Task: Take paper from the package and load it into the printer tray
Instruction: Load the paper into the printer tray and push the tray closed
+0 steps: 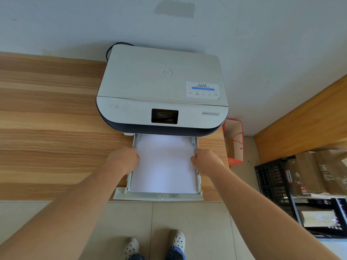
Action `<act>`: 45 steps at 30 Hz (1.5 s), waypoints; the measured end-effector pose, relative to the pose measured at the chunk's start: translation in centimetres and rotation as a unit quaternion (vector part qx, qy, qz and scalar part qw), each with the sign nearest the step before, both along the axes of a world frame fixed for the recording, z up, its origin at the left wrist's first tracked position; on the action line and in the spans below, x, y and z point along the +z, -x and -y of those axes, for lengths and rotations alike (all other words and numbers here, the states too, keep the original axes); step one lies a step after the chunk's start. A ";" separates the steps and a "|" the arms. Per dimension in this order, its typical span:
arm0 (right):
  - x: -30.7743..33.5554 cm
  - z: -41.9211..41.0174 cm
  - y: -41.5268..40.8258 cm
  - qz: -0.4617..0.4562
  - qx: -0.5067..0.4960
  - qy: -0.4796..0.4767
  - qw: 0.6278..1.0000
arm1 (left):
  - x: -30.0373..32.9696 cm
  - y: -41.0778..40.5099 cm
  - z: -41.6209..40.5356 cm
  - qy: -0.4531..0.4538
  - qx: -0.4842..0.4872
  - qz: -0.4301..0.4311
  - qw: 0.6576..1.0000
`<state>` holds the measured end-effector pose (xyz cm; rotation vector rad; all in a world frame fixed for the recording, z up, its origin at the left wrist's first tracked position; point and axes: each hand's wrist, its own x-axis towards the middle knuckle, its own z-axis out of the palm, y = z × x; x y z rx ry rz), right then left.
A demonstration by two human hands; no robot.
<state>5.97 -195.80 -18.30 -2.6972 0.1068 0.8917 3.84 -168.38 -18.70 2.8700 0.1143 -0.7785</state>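
A white printer point(161, 85) stands on a wooden desk against the wall. Its paper tray point(157, 197) is pulled out toward me, past the desk's front edge. A stack of white paper point(165, 166) lies flat inside the tray. My left hand point(124, 160) pinches the left edge of the stack, fingers curled. My right hand point(205, 161) grips the right edge the same way. No paper package is in view.
The wooden desk point(47, 128) stretches to the left. A red and white paper bag point(233, 143) stands on the floor right of the desk. Black crates point(272, 181) with cardboard boxes sit further right. My feet in pale clogs are on the tiled floor.
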 end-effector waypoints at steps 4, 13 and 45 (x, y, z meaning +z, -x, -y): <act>0.1 0.0 0.1 0.008 0.001 -0.001 1.000 | 0.1 0.1 0.1 0.002 0.005 0.005 1.000; 0.3 0.2 0.2 0.011 0.002 0.006 1.000 | 0.2 0.3 0.1 -0.020 0.011 0.027 0.999; -0.4 -0.3 -0.1 0.015 0.003 0.027 1.000 | -0.4 0.1 0.3 -0.022 -0.003 0.032 0.999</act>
